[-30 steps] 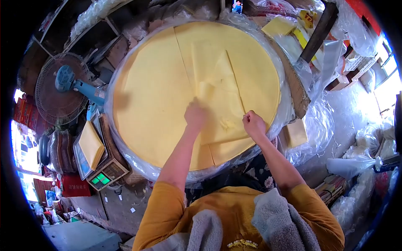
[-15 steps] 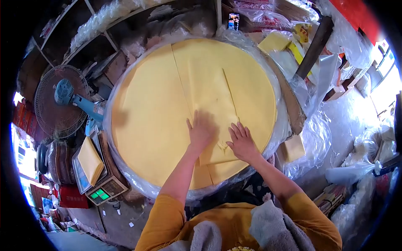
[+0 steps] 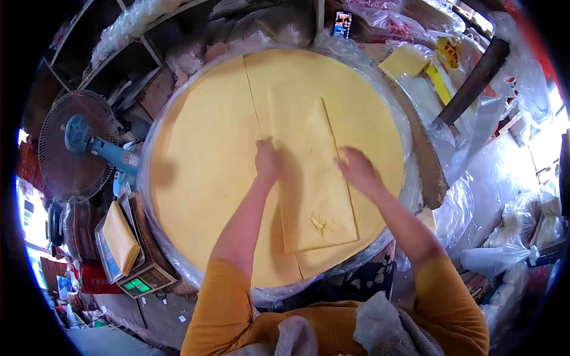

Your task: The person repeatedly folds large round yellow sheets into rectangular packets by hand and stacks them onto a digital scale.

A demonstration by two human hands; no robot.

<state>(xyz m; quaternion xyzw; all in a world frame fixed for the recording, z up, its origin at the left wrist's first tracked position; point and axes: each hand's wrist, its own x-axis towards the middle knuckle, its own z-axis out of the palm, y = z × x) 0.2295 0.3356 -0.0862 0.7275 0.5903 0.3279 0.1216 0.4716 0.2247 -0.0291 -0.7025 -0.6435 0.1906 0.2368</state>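
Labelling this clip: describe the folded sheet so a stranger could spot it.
Start at the large round yellow surface. Between the left hand and right hand lies the folded sheet, a long strip. Crumpled yellow bits on its near end distinguish it from the surface.

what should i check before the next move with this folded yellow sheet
Folded sheet lying on the round yellow surface: ok
Left hand by the sheet's left edge: ok
Right hand by its right edge: ok
Sheet smooth all over: not ok, a crumpled patch shows near the end closest to the body
Either hand gripping the sheet firmly: cannot tell
Green scale display lit: ok
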